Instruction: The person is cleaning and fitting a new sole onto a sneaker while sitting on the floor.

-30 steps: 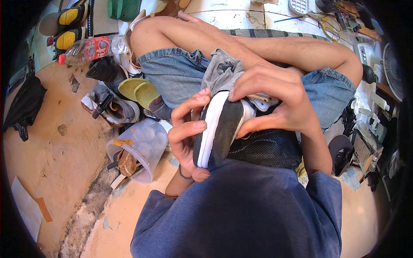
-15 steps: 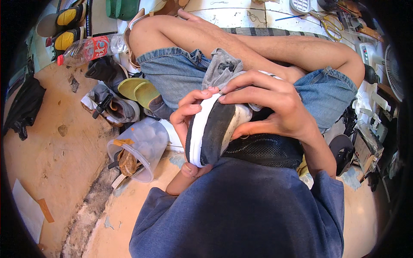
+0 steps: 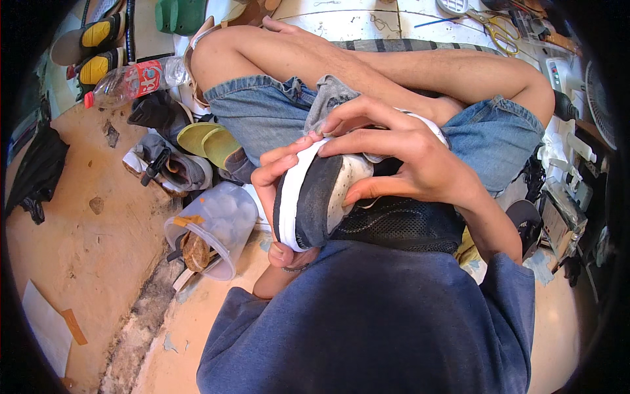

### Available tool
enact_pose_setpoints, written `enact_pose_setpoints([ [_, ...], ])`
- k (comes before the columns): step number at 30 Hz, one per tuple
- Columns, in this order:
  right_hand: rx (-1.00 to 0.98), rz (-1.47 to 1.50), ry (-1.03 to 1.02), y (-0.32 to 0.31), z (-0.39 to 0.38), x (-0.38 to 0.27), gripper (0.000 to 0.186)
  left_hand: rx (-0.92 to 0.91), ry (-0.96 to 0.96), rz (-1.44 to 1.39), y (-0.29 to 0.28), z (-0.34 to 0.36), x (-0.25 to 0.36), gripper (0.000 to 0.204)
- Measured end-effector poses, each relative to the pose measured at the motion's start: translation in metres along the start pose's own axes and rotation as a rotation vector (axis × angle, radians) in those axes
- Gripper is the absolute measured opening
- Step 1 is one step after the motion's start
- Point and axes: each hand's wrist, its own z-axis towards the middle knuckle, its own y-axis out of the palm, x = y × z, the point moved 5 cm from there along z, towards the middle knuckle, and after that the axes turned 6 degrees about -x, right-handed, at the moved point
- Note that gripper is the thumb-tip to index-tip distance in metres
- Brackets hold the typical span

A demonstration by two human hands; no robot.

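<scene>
I hold a black-and-white shoe (image 3: 319,197) at my lap, tilted so that a bright white band runs along its black side. My left hand (image 3: 275,177) is wrapped round its left side, fingertips at the upper edge of the band and thumb near the lower end. My right hand (image 3: 397,151) grips it from the right, index and middle fingers over the upper part, thumb on the pale perforated panel. A grey cloth (image 3: 325,95) lies just beyond the shoe, partly behind my fingers. Black mesh material (image 3: 410,226) is under my hands.
Left: plastic bottle (image 3: 121,88), shoes (image 3: 170,164), yellow-green items (image 3: 210,138), clear bucket (image 3: 223,230) with items inside, black bag (image 3: 39,164), shoes with yellow (image 3: 102,33). Upper right: scissors (image 3: 499,33). Right: fan (image 3: 600,105), dark cap (image 3: 525,223), assorted tools and clutter (image 3: 564,217).
The shoe and both hands have moved a little left. My right fingers have shifted left along the upper part of the white band and the index finger is raised higher.
</scene>
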Motion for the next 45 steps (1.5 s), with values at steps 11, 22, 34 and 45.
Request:
enact_pose_setpoints([
  [11,0.029,-0.057,-0.042,-0.001,-0.001,-0.006,0.04,-0.076,0.074,0.074,-0.006,-0.008,0.004,0.099],
  [22,0.106,-0.112,-0.007,-0.001,0.002,-0.014,0.037,-0.167,0.221,0.084,-0.011,-0.004,0.004,0.102],
  [34,0.145,-0.152,0.033,-0.007,0.002,-0.02,0.04,-0.219,0.267,0.081,-0.01,-0.004,0.006,0.093],
  [45,0.17,-0.271,-0.081,0.002,0.005,-0.023,0.043,-0.037,0.069,-0.029,-0.003,-0.003,0.005,0.085],
])
